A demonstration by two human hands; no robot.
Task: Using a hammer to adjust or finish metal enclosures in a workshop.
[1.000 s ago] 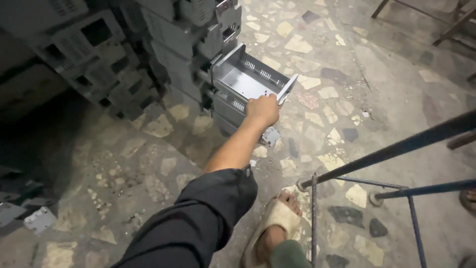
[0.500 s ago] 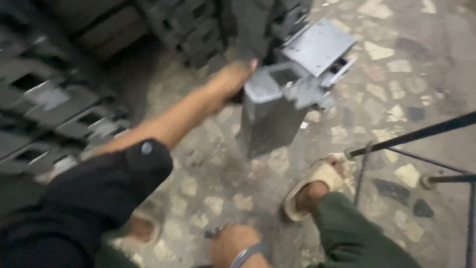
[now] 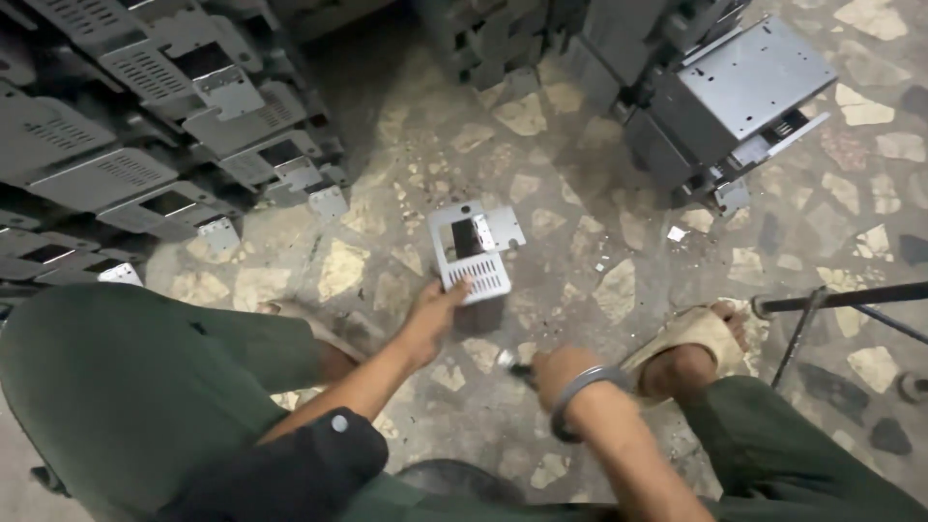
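I squat over a grey sheet-metal housing point(image 3: 473, 253) with a rectangular cut-out and vent slots, set on the stone floor between my knees. My left hand point(image 3: 435, 317), at the end of a dark sleeve, grips its near lower edge. My right hand point(image 3: 559, 372), with a metal bangle on the wrist, is closed around a small tool whose shiny tip point(image 3: 508, 362) points left toward the housing. The tip stays a little short of the part.
Stacks of similar grey housings point(image 3: 145, 145) fill the left side. Another pile point(image 3: 725, 97) stands at the upper right. A thin metal frame bar point(image 3: 851, 298) crosses the right edge. My sandalled foot point(image 3: 688, 338) rests beside it. Small metal scraps point(image 3: 677, 233) litter the mosaic floor.
My left hand pulled one housing off the far stack and brought it down to the floor in front of me. The view dropped low, and my right hand came in with the tool.
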